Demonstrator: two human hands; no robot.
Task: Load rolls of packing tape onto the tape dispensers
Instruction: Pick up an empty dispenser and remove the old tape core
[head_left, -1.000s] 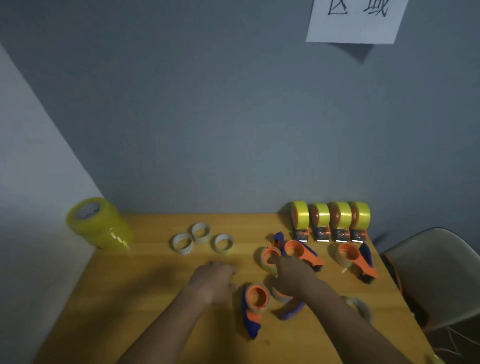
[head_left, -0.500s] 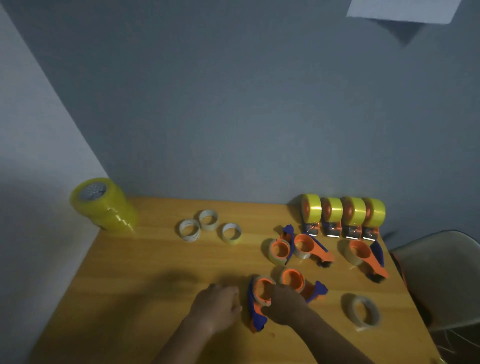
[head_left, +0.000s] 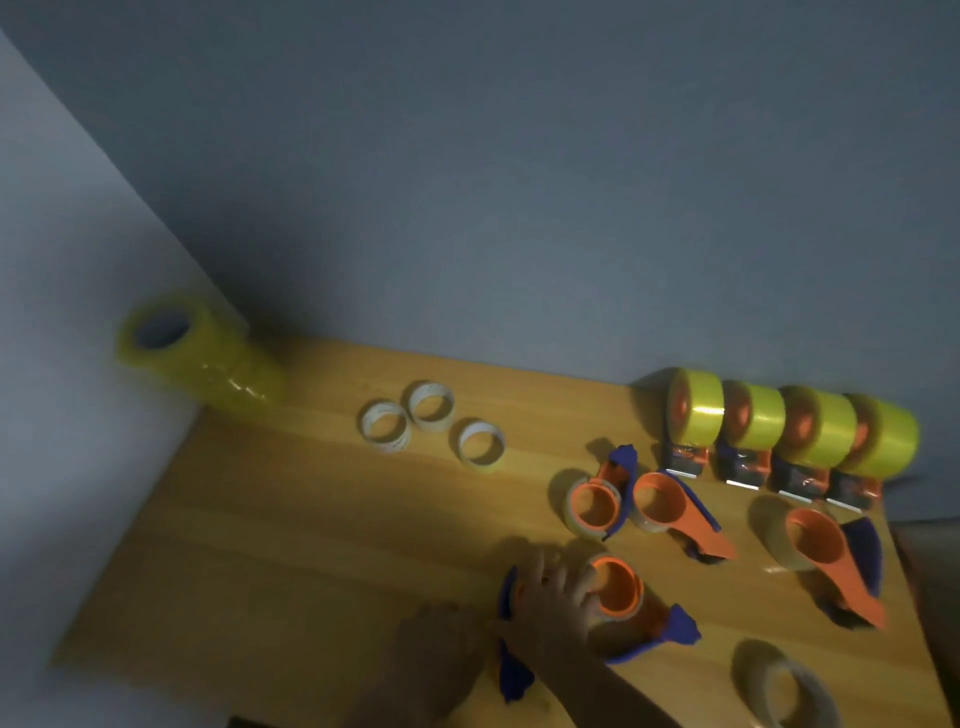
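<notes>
The right hand (head_left: 558, 597) is lying with fingers (head_left: 587, 582) spread over a blue-and-orange dispenser (head_left: 623, 608) near the surface's (head_left: 260, 545) near edge, its handle (head_left: 670, 631) pointing right; whether they are gripping it is unclear. The left hand (head_left: 441, 652) is sitting curled just left of it, its hold, if any, hidden. Bare wood is stretching to the left edge, while four loaded dispensers (head_left: 789, 431) are lining the far right edge, cutters facing near, and a loose roll (head_left: 789, 691) is lying at the near right corner.

Wooden table (head_left: 270, 545) against grey wall (head_left: 519, 182)
</notes>
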